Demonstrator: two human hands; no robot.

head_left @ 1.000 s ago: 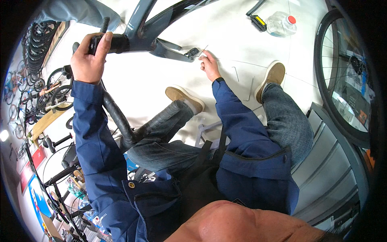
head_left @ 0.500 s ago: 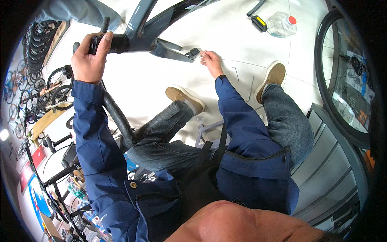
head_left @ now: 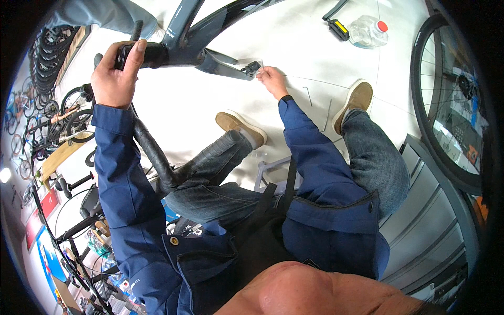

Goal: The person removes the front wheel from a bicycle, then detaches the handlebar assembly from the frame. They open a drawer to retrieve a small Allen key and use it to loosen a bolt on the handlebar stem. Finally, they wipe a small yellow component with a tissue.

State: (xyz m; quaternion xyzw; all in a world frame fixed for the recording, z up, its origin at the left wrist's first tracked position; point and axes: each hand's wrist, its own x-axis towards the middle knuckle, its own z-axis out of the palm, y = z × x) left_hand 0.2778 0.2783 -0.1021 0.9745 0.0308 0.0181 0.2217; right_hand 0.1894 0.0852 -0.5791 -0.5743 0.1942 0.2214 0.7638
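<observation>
My left hand [head_left: 114,76] is closed around the black handlebar [head_left: 153,167] by the stem [head_left: 152,55] of a dark grey bicycle frame [head_left: 184,44], thumb on top. Further right, the fork [head_left: 226,70] ends at a small black brake caliper [head_left: 251,68]. Beside that caliper my right hand [head_left: 272,82] pinches a thin hex key [head_left: 262,63], which stands nearly upright in the picture. Whether its tip sits in a bolt is too small to tell.
Two more hex keys, a short one [head_left: 308,96] and a long one [head_left: 329,116], lie on the pale floor near my right shoe [head_left: 358,97]. A clear red-capped jug [head_left: 369,32] stands beside a black-and-yellow pedal [head_left: 338,30]. A wheel [head_left: 420,94] leans at right; a person's leg [head_left: 105,16] shows upper left.
The hex key has swung from slanting right to nearly upright, and my right hand has shifted slightly left. My left hand keeps its grip at the handlebar.
</observation>
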